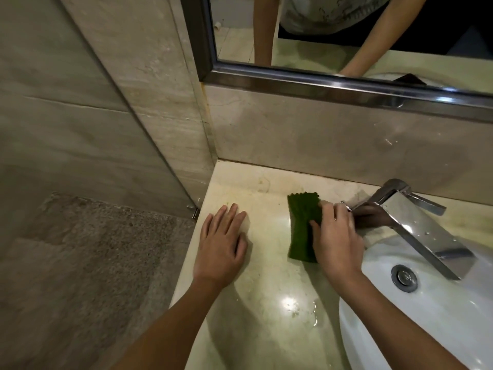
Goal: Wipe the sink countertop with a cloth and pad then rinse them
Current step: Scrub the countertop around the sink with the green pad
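Green pad [302,228]: dark, nubbly on top, lying flat on the counter [264,289] just left of the faucet [416,217].
Right hand [337,241]: your fingers are pressed down on the pad's faucet side, pinning it.
Left hand [222,247]: flat on the counter, fingers spread, holding nothing, further left of the faucet.
Risk: wet patch near the sink [440,329] rim looks slick, so your bracing palm could skid if you lean hard.
Risk 2: knuckles are close to the faucet base, easy to bang on a stroke.
Cloth: can't spot it.
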Demonstrator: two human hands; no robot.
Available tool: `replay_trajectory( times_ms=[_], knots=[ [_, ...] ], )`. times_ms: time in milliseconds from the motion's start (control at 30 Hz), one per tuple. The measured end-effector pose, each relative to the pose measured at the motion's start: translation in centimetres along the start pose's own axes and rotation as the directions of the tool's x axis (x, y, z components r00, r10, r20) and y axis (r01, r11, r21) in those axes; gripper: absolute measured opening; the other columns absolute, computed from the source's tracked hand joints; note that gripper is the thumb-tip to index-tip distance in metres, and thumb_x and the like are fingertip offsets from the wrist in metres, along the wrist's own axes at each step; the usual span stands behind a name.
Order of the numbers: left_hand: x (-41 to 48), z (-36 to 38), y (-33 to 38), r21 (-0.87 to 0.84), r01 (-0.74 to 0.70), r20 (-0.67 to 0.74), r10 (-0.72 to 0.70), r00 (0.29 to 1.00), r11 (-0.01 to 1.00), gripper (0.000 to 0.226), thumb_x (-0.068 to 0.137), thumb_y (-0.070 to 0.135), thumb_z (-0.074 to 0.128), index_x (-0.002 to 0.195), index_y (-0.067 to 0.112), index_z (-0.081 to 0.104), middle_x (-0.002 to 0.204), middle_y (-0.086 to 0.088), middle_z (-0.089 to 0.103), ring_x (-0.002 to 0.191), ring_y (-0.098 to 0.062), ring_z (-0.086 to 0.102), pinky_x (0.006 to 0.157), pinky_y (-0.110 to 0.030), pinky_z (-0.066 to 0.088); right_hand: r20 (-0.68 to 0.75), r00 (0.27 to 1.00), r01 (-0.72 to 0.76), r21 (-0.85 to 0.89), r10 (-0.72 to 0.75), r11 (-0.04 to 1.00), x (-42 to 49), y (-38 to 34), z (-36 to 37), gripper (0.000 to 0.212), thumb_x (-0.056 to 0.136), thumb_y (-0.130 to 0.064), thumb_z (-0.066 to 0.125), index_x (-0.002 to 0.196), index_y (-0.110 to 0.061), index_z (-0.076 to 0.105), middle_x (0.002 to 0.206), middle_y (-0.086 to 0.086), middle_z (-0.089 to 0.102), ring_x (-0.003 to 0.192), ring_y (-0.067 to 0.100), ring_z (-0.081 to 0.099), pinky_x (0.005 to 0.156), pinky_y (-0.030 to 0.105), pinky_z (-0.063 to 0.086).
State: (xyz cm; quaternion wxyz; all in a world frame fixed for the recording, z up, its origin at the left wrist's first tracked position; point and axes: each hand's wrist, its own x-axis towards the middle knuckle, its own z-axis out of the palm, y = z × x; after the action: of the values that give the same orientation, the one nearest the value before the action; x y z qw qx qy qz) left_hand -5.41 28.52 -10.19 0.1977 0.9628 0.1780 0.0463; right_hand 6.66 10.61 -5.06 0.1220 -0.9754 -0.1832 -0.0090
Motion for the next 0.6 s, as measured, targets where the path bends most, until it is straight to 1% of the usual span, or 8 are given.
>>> replay_trajectory(
  times_ms=[100,200,300,367,433,500,567,600],
  knots=[
    [0.0,0.0,0.0,0.009,0.005,0.003,-0.005,1.000,1.000,0.053,0.094,0.040,0.024,0.143,0.026,0.034,0.153,0.004,0.029,0.144,-0.011,0.012,0.119,-0.037,0.007,-0.158,0.972,0.165,-0.070,-0.174,0.984,-0.1,-0.5,0.4,0.060,0.062,0.007,0.077,0.118,0.000,0.057,0.111,0.021,0.058,0.101,0.036,0.052,0.081,0.047,0.050],
    [0.0,0.0,0.1,0.009,0.003,0.004,-0.003,1.000,1.000,0.052,0.093,0.040,0.025,0.142,0.026,0.035,0.153,0.004,0.029,0.144,-0.011,0.013,0.118,-0.038,0.009,-0.069,0.967,0.243,-0.035,-0.245,0.969,-0.1,-0.8,2.2,0.049,0.076,-0.007,0.073,0.122,-0.002,0.058,0.126,0.017,0.058,0.118,0.033,0.050,0.103,0.043,0.036],
    [0.1,0.1,0.1,0.009,0.002,-0.004,-0.002,1.000,1.000,0.050,0.093,0.039,0.028,0.140,0.026,0.038,0.152,0.003,0.032,0.143,-0.012,0.016,0.118,-0.040,0.013,0.061,0.983,0.176,-0.030,-0.174,0.984,-0.1,-0.5,3.8,0.050,0.099,-0.038,0.031,0.141,-0.014,0.038,0.148,0.004,0.036,0.138,0.022,0.029,0.114,0.032,0.003],
    [0.2,0.1,0.1,0.008,-0.002,-0.009,0.002,1.000,1.000,0.050,0.093,0.039,0.028,0.140,0.025,0.038,0.151,0.002,0.033,0.143,-0.013,0.017,0.117,-0.040,0.014,0.122,0.969,0.222,-0.044,-0.215,0.974,-0.3,-0.4,4.3,0.055,0.099,-0.045,0.013,0.147,-0.019,0.020,0.153,-0.003,0.015,0.143,0.014,0.008,0.115,0.031,-0.004],
    [0.1,0.1,0.1,0.001,-0.015,-0.016,0.015,1.000,1.000,0.050,0.093,0.038,0.028,0.140,0.025,0.039,0.151,0.002,0.034,0.143,-0.013,0.017,0.117,-0.039,0.012,0.172,0.936,0.310,0.014,-0.307,0.951,-0.4,-1.0,4.3,0.058,0.097,-0.048,0.004,0.148,-0.022,0.013,0.153,-0.008,0.006,0.143,0.010,-0.002,0.115,0.031,-0.004],
    [0.1,0.0,0.0,-0.044,-0.037,-0.037,0.036,0.999,0.998,0.049,0.094,0.038,0.028,0.139,0.024,0.041,0.150,0.002,0.035,0.142,-0.012,0.019,0.116,-0.035,0.011,0.207,0.906,0.343,0.148,-0.368,0.928,-0.1,-1.4,3.8,0.062,0.093,-0.051,-0.001,0.148,-0.026,0.016,0.153,-0.013,0.008,0.141,0.003,-0.004,0.115,0.026,-0.004],
    [0.2,-0.4,-0.3,-0.131,-0.043,-0.082,0.033,0.996,0.990,0.046,0.094,0.037,0.030,0.135,0.023,0.047,0.146,0.004,0.041,0.139,-0.011,0.026,0.114,-0.029,0.013,0.242,0.882,0.363,0.197,-0.404,0.911,0.8,-0.8,3.5,0.063,0.092,-0.053,0.002,0.146,-0.029,0.023,0.150,-0.017,0.012,0.138,-0.002,0.002,0.114,0.022,0.002],
    [0.5,-0.7,-0.5,-0.150,-0.053,-0.108,0.037,0.993,0.987,0.045,0.094,0.035,0.032,0.133,0.023,0.050,0.144,0.005,0.044,0.136,-0.011,0.031,0.111,-0.027,0.016,0.207,0.886,0.391,0.148,-0.415,0.909,1.2,-0.2,3.6,0.061,0.094,-0.052,0.004,0.144,-0.028,0.029,0.149,-0.016,0.018,0.139,0.001,0.010,0.114,0.023,0.010]
  ],
)
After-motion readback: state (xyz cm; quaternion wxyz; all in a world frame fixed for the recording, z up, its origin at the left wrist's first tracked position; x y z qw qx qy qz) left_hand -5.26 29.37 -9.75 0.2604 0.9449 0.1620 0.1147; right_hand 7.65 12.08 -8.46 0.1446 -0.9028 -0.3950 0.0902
